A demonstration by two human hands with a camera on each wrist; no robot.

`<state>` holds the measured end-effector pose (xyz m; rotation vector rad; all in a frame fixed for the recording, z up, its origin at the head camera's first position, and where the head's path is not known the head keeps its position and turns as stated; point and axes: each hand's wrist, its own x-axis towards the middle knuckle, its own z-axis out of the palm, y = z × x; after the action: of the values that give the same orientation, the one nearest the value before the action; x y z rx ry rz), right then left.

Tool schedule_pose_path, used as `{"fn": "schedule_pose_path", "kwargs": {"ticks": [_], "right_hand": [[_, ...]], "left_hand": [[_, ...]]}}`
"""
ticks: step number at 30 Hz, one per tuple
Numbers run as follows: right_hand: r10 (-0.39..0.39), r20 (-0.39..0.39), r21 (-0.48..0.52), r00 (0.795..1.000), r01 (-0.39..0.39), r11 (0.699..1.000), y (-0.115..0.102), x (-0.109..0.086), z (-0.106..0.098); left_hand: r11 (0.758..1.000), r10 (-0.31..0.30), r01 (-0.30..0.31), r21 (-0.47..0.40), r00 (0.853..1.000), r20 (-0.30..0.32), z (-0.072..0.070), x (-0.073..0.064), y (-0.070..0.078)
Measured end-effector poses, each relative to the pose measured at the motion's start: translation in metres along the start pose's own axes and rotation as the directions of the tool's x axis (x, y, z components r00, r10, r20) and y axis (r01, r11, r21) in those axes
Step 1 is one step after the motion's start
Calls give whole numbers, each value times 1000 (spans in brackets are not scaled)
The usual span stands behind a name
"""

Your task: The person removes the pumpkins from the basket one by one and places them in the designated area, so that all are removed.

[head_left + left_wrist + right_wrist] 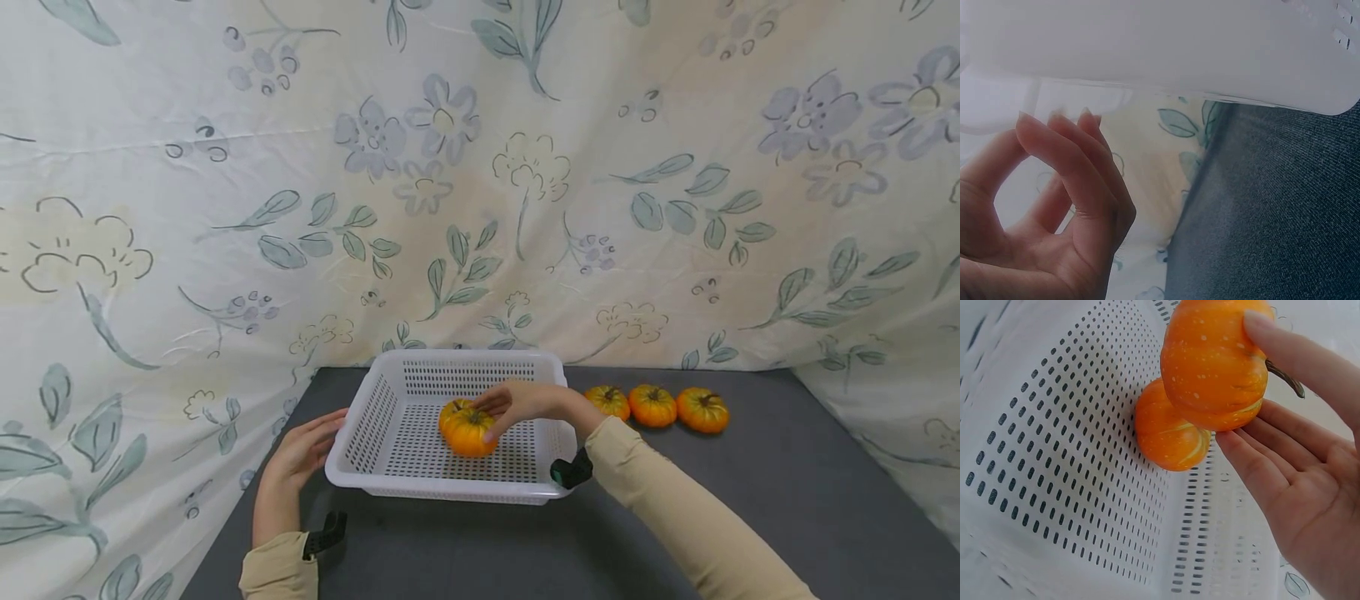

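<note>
A white perforated plastic basket stands on the dark table. My right hand reaches over its right side and holds a small orange pumpkin. In the right wrist view, the thumb presses on this pumpkin and the fingers lie along its other side, beside the brown stem. A second pumpkin rests in the basket behind the held one, partly hidden by it. My left hand is at the basket's left rim with loosely bent fingers, fingertips close by the outer wall.
Three more orange pumpkins stand in a row on the table right of the basket: one near its rim, one in the middle, one farthest right. A floral cloth hangs behind the table.
</note>
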<state>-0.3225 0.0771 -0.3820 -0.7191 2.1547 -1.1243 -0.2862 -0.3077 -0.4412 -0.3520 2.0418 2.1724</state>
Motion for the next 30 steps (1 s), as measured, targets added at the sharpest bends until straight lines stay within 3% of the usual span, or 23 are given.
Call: {"fn": "schedule_pose_path", "kwargs": {"ticks": [10,18,30], "right_hand": [[-5,-43,12,999,5,1000,0,-14,-5],[-54,-69,-16,996,53,998,0,-30,-11],[-88,-136,22,987,92,996,13,-55,-18]], "left_hand": [[1000,7,-7,11,1000,-1,1,0,-2],[1000,9,-9,-6,1000,8,-1,-2,-3],[1000,12,-12,15,1000,7,-4,0,-4]]}}
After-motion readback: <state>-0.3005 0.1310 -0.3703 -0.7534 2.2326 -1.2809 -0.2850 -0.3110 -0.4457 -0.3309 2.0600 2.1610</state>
